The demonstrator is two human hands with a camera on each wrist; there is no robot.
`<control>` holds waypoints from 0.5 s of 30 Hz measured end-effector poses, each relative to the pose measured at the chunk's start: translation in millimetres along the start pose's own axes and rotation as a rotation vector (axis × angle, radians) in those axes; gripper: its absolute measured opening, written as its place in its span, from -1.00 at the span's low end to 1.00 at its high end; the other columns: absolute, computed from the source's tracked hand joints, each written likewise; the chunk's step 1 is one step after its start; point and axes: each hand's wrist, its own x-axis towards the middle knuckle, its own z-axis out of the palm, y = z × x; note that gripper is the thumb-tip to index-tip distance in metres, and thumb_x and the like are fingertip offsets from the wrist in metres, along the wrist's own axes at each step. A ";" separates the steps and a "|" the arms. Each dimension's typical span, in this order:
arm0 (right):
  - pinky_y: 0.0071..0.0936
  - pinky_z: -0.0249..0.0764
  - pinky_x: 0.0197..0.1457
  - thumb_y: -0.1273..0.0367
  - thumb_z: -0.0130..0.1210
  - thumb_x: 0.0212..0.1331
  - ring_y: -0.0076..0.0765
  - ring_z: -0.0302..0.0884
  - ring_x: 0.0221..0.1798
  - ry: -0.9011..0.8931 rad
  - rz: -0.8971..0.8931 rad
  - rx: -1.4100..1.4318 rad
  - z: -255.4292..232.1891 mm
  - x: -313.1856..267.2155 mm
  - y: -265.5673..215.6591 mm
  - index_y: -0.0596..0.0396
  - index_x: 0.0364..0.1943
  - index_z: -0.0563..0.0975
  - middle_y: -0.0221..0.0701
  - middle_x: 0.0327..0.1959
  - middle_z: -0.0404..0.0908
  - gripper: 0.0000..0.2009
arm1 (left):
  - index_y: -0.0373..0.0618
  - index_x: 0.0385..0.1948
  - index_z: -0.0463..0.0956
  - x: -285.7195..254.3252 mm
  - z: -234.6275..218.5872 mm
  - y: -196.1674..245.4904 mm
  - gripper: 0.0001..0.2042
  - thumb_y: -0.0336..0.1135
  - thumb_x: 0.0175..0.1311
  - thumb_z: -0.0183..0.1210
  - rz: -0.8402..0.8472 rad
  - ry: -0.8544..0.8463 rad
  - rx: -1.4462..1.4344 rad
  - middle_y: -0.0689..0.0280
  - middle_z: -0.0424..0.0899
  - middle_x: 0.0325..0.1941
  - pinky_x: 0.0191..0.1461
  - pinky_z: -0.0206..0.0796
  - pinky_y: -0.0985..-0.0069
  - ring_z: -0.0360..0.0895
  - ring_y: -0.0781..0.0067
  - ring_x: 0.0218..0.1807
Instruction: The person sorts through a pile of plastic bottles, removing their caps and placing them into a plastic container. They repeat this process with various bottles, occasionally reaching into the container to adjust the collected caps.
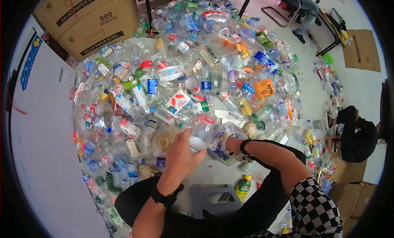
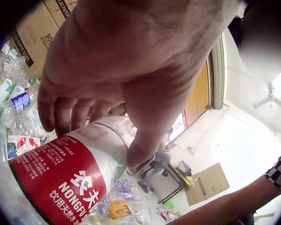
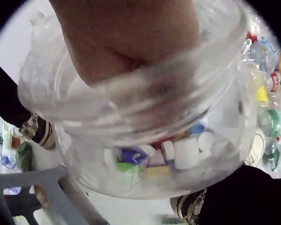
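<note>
My left hand (image 1: 180, 156) grips a clear plastic bottle (image 1: 202, 133), thumb on one side and fingers on the other. In the left wrist view the bottle's red and white label (image 2: 68, 178) faces the camera. My right hand (image 1: 233, 144) reaches through the wide mouth of a clear plastic jar (image 1: 217, 152). Loose bottle caps (image 3: 186, 152) in white, blue, purple and green lie at the bottom of that jar. The fingers of the right hand are hidden behind the jar's blurred rim, so I cannot tell whether they hold something.
A large heap of empty plastic bottles (image 1: 152, 86) covers the floor ahead. Between my legs stands a grey plastic stool (image 1: 201, 193), with a yellow-green bottle (image 1: 243, 188) beside it. Cardboard boxes (image 1: 94, 20) stand back left. Another person (image 1: 357, 135) sits at the right.
</note>
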 end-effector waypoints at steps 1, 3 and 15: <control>-0.25 0.49 0.01 0.30 0.04 0.09 -0.08 0.60 -0.08 -0.005 0.006 -0.007 -17.5 -13.8 -8.4 0.02 0.04 0.53 -0.14 -0.10 0.61 -0.61 | -0.28 0.09 0.31 -2.1 0.6 -0.4 -0.37 -0.24 -0.06 0.34 0.000 0.003 -0.010 -0.07 0.51 -0.05 0.02 0.37 0.17 0.50 -0.12 -0.02; -0.27 0.51 -0.09 0.32 0.04 0.10 -0.15 0.63 -0.15 -0.019 0.082 0.151 -55.3 -41.9 -25.7 0.04 0.07 0.52 -0.17 -0.14 0.63 -0.61 | -0.27 0.09 0.32 -2.6 1.4 -3.1 -0.37 -0.23 -0.07 0.34 0.066 0.002 0.014 -0.07 0.51 -0.05 0.02 0.37 0.18 0.50 -0.10 -0.02; -0.66 0.31 -0.40 0.30 0.18 0.23 -0.70 0.38 -0.45 0.470 0.103 1.178 -148.2 -188.8 -113.8 0.10 0.18 0.39 -0.53 -0.45 0.51 -0.55 | -0.18 0.11 0.35 -15.0 18.5 -0.8 -0.35 -0.18 -0.09 0.35 0.186 -0.196 -0.006 -0.01 0.53 -0.04 0.03 0.38 0.26 0.53 -0.02 -0.02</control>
